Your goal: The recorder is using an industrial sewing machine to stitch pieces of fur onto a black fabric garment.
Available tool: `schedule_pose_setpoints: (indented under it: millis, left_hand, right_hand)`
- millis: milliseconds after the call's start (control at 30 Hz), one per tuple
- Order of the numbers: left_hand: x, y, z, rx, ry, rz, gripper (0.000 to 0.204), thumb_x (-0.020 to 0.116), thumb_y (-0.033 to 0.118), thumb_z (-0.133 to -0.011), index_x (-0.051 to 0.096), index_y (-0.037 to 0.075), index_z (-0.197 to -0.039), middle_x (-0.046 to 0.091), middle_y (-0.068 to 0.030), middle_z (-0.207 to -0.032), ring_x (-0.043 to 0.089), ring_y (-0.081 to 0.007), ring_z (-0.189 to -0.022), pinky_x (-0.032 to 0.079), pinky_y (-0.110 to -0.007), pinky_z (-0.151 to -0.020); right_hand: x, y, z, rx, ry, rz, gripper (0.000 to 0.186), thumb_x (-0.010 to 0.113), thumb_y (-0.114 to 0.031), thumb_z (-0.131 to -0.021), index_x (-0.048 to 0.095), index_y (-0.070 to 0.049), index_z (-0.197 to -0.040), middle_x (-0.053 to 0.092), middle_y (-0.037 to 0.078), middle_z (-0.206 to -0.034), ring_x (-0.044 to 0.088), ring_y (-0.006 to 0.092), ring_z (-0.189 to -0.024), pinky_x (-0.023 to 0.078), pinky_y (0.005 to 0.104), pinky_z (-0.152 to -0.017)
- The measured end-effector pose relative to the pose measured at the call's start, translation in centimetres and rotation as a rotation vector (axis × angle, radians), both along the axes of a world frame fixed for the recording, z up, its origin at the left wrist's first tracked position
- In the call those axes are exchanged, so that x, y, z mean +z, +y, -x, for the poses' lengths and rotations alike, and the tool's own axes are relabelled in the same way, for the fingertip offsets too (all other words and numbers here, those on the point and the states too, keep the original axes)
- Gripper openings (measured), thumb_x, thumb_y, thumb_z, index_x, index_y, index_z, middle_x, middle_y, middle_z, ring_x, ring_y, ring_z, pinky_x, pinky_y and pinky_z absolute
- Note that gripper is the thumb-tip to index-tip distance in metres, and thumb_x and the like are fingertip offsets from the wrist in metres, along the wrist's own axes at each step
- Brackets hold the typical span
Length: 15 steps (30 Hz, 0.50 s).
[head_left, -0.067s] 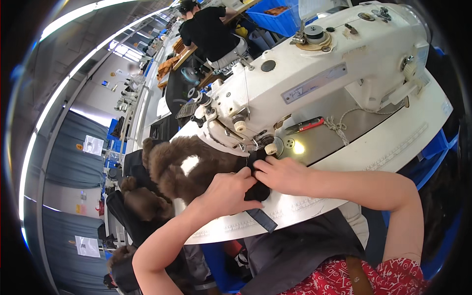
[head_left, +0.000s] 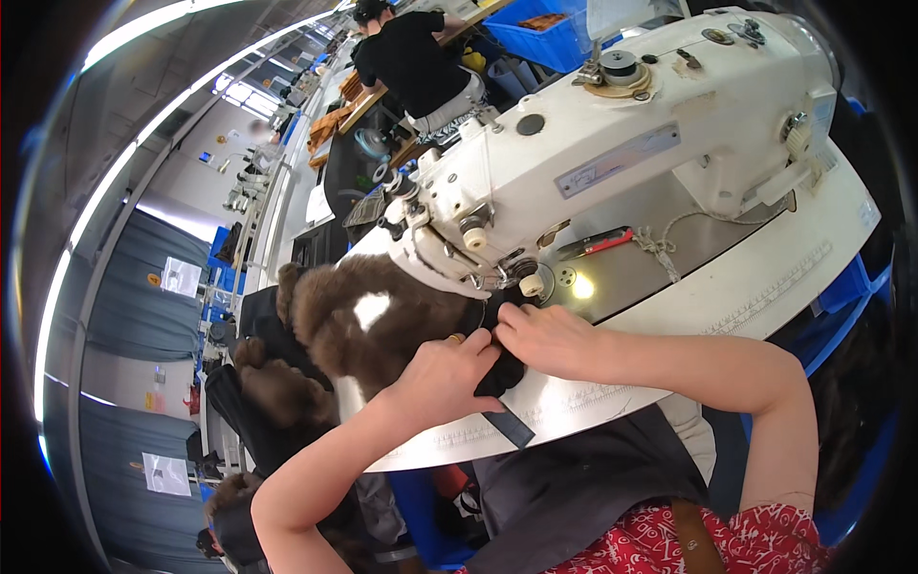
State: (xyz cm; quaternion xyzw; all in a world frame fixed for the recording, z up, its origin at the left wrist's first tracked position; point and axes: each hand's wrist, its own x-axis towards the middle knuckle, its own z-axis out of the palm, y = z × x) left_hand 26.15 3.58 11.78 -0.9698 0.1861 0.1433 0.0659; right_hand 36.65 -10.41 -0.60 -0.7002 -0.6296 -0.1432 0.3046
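Observation:
Under the needle end of a white sewing machine [head_left: 521, 158] lies black fabric [head_left: 505, 371], joined by or lying against a brown fur piece [head_left: 368, 330] on the left. My left hand [head_left: 442, 376] is closed on the fabric's near edge, thumb pointing toward a dark strip [head_left: 511, 427] that reaches the table's front edge. Close beside it, my right hand [head_left: 545, 340] pinches the same fabric just in front of the presser area. The fingertips of both hands nearly meet. The needle itself is too small to make out.
Red-handled snips [head_left: 602, 243] and a tangled white cord [head_left: 658, 249] rest on the machine bed. More brown fur with black cloth [head_left: 287, 390] is heaped at the left. A co-worker in black [head_left: 411, 62] sits farther off, near a blue bin [head_left: 540, 38].
The whole view has shifted slightly, with the machine head a little farther right in it. Both hands keep their hold on the black fabric.

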Motion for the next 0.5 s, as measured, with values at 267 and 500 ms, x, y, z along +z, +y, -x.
schedule_pose_setpoints:
  millis: [267, 500]
  left_hand:
    - [-2.1, 0.3, 2.0, -0.195, -0.398, -0.371, 0.032, 0.067, 0.017, -0.076, 0.064, 0.005, -0.105, 0.056, -0.0043, -0.105, 0.052, -0.0217, -0.090, 0.043, -0.037, -0.085]
    - [-4.0, 1.2, 0.5, -0.241, -0.707, -0.065, 0.025, 0.065, 0.013, -0.069, 0.067, 0.010, -0.093, 0.061, 0.0020, -0.110, 0.052, -0.0210, -0.089, 0.045, -0.035, -0.078]
  right_hand:
    - [0.9, 0.7, -0.6, 0.000, 0.133, 0.096, 0.017, 0.058, -0.011, -0.087, 0.058, 0.004, -0.095, 0.056, 0.018, -0.096, 0.062, 0.0340, -0.088, 0.054, 0.0408, -0.071]
    - [0.5, -2.7, -2.7, -0.001, 0.629, 0.047, 0.028, 0.054, -0.024, -0.099, 0.057, 0.004, -0.094, 0.061, 0.027, -0.088, 0.061, 0.0418, -0.086, 0.051, 0.0455, -0.070]
